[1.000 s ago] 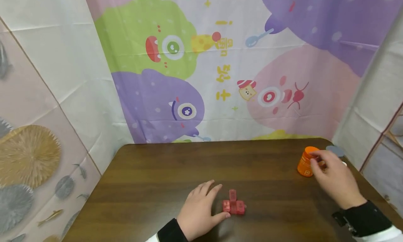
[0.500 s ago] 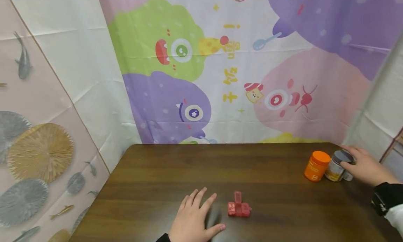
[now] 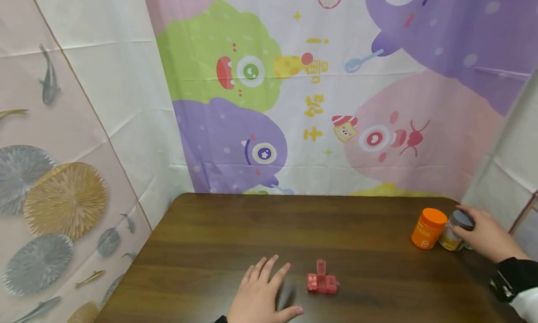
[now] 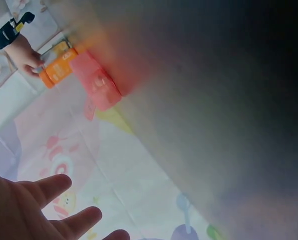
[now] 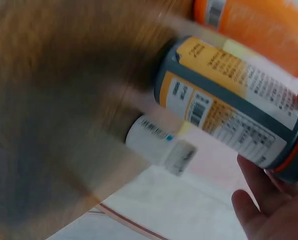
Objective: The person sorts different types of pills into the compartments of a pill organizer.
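Observation:
My right hand (image 3: 489, 234) holds a supplement bottle with a grey lid (image 3: 450, 241) by its top, thumb on the near side of the lid and fingers behind. The right wrist view shows the bottle's yellow and white label (image 5: 229, 105) with a barcode, and fingers (image 5: 256, 187) at the lid end. My left hand (image 3: 258, 295) is spread over the table, left of a small translucent red pill box (image 3: 322, 284) with one lid standing up. Nothing is in the left hand; its fingers (image 4: 81, 222) extend apart in the left wrist view.
An orange bottle (image 3: 428, 228) stands just left of the grey-lidded one. A small white bottle (image 5: 159, 145) stands on its other side, mostly hidden in the head view. The brown wooden table (image 3: 273, 225) backs onto a cartoon-printed cloth (image 3: 252, 127).
My right hand has gone from beside the orange bottle to the grey-lidded bottle's top and taken hold. My left hand has drawn slightly away from the pill box. The head view has shifted.

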Available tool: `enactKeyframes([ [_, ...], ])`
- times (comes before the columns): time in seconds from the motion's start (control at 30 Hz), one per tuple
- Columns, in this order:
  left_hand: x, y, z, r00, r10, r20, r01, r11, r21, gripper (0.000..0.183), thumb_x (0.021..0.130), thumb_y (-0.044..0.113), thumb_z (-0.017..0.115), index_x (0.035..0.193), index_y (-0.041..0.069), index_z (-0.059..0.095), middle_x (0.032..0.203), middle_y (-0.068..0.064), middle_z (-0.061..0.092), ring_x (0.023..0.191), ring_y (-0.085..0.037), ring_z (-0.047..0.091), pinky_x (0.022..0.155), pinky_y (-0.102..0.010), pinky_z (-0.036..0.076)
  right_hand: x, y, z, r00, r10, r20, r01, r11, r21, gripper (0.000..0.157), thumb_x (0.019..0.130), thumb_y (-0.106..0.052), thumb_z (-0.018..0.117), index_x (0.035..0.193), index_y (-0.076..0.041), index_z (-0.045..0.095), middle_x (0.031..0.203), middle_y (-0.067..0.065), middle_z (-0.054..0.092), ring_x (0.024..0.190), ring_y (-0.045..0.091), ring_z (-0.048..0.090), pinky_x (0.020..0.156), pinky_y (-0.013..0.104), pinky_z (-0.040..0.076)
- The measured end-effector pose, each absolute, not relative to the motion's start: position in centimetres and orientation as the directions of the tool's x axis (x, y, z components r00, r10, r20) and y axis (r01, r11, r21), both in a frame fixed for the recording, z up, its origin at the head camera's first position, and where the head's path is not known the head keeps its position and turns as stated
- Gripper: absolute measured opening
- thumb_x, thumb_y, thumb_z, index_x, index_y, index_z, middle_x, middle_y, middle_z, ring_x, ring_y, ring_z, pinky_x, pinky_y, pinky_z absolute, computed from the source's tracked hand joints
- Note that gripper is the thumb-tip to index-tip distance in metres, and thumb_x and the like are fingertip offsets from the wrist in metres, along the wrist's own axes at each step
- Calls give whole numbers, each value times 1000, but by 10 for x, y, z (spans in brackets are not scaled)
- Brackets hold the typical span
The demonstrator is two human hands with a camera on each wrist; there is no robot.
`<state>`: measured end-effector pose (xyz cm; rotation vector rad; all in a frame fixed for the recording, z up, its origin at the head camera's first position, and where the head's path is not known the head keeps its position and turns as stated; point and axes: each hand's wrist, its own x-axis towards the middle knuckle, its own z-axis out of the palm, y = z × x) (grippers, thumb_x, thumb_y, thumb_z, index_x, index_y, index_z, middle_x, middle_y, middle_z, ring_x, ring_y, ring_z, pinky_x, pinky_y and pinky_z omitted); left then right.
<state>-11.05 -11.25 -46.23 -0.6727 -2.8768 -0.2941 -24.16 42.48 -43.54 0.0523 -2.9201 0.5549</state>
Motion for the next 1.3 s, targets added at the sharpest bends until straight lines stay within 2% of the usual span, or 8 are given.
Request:
enactKeyframes([
  [0.13, -109, -113, -464, -886, 423, 188, 455, 871, 186, 84, 81, 78, 47, 144, 23, 45, 147, -10, 40, 128, -32, 36, 100, -58, 36, -219, 415, -437, -966, 53, 252, -51, 921, -387, 66, 85, -15, 64, 135, 19, 35, 114, 46, 36, 89, 51, 45, 62, 55, 41],
  [0.27, -108, -115, -464, -894, 416, 165, 445, 865, 229, 79, 85, 74, 46, 144, 22, 45, 147, -10, 40, 128, -31, 35, 100, -58, 36, -187, 400, -442, -937, 39, 346, -92, 930, -355, 61, 80, -10, 67, 129, 18, 43, 110, 44, 42, 87, 50, 45, 63, 59, 40],
  [0.43, -108, -113, -458, -893, 425, 149, 450, 849, 276, 80, 86, 73, 47, 144, 18, 45, 146, -10, 41, 128, -30, 36, 101, -57, 36, -151, 363, -442, -961, -22, 277, -121, 930, -346, 62, 80, -18, 72, 128, 12, 47, 111, 40, 45, 92, 48, 46, 67, 61, 42],
  [0.53, -107, -108, -457, -885, 440, 152, 465, 832, 303, 84, 84, 74, 49, 144, 16, 44, 145, -9, 42, 128, -28, 37, 100, -55, 38, -134, 325, -438, -969, -95, 226, -175, 914, -366, 63, 79, -23, 76, 128, 7, 51, 111, 33, 50, 91, 40, 52, 69, 57, 47],
  [0.67, -107, -99, -456, -874, 464, 140, 483, 808, 338, 86, 83, 75, 49, 145, 15, 43, 144, -7, 44, 128, -25, 38, 98, -54, 40, -119, 269, -433, -937, -236, 259, -328, 850, -412, 59, 75, -21, 80, 126, -3, 56, 109, 18, 56, 85, 22, 55, 67, 42, 53],
  [0.77, -108, -90, -454, -865, 487, 122, 496, 793, 353, 86, 83, 75, 49, 145, 16, 43, 144, -6, 44, 127, -24, 38, 97, -53, 40, -113, 232, -430, -913, -329, 241, -404, 802, -439, 57, 76, -23, 80, 127, -9, 57, 109, 8, 56, 83, 12, 53, 65, 32, 53],
  [1.0, -112, -79, -455, -821, 554, 136, 562, 746, 357, 87, 79, 70, 61, 143, 13, 44, 138, -5, 50, 121, -22, 45, 91, -50, 47, -115, 170, -439, -791, -535, 295, -608, 640, -469, 53, 81, -25, 77, 128, -12, 56, 111, -2, 53, 85, 6, 50, 66, 28, 52],
  [1.3, -113, -70, -459, -816, 559, 150, 550, 669, 499, 76, 80, 55, 72, 139, 13, 48, 130, 0, 56, 114, -13, 50, 90, -39, 50, -115, 138, -446, -783, -548, 294, -615, 615, -494, 51, 85, -41, 72, 126, -16, 57, 114, -7, 51, 92, 6, 51, 73, 30, 54],
])
